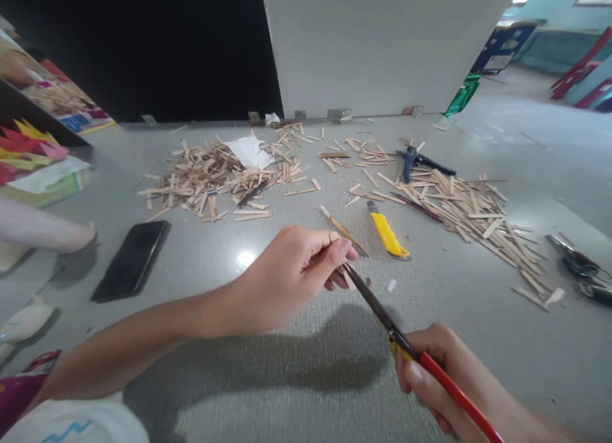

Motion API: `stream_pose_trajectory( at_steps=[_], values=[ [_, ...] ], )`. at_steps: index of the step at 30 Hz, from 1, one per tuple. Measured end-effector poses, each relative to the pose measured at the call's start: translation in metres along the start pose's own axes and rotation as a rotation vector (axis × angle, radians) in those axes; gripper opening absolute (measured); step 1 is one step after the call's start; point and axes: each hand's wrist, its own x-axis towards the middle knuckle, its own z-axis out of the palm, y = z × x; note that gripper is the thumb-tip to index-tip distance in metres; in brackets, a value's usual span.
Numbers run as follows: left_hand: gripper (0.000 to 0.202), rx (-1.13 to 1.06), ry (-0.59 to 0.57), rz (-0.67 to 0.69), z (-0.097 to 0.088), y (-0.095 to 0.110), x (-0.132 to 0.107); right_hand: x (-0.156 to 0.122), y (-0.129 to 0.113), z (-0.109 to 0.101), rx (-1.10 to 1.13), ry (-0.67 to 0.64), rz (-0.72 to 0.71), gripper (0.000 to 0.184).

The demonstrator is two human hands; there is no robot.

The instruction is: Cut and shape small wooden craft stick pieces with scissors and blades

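In the middle of the head view, my left hand [282, 277] is closed, thumb and fingers pinched together on a small pale sliver of wood [350, 280], mostly hidden by the fingertips. My right hand [449, 373] grips scissors [377, 312] with dark blades and red and yellow handles. The blade tips reach up to the left fingertips, right at the sliver. Just beyond the hands lie a thin pointed craft tool [345, 231] with a wooden handle and a yellow utility knife [388, 234].
Heaps of cut wooden sticks lie at the back left [205, 178] and right [478, 207]. Dark blue-handled cutters [410, 162] rest on the right heap. A phone [131, 261] lies left, near another person's arm [43, 226]. Scissors [586, 268] lie far right. Upright panels [382, 54] border the table's back.
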Motion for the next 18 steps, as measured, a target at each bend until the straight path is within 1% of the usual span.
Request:
stream_pose_trajectory(
  at_steps=[2, 6, 11, 18],
  values=[
    [0.036, 0.0, -0.005, 0.0, 0.001, 0.0, 0.001, 0.001, -0.001, 0.0, -0.044, -0.014, -0.011, 0.072],
    [0.037, -0.024, -0.011, -0.002, 0.001, 0.0, 0.002, 0.007, 0.005, -0.001, -0.144, -0.043, -0.078, 0.073],
    [0.037, -0.086, -0.013, -0.011, 0.001, 0.001, 0.003, 0.012, 0.011, -0.001, -0.186, -0.017, -0.077, 0.073],
    [0.036, -0.124, -0.008, -0.027, 0.002, 0.002, 0.003, 0.013, 0.002, 0.001, -0.223, 0.024, -0.079, 0.071]
  ],
)
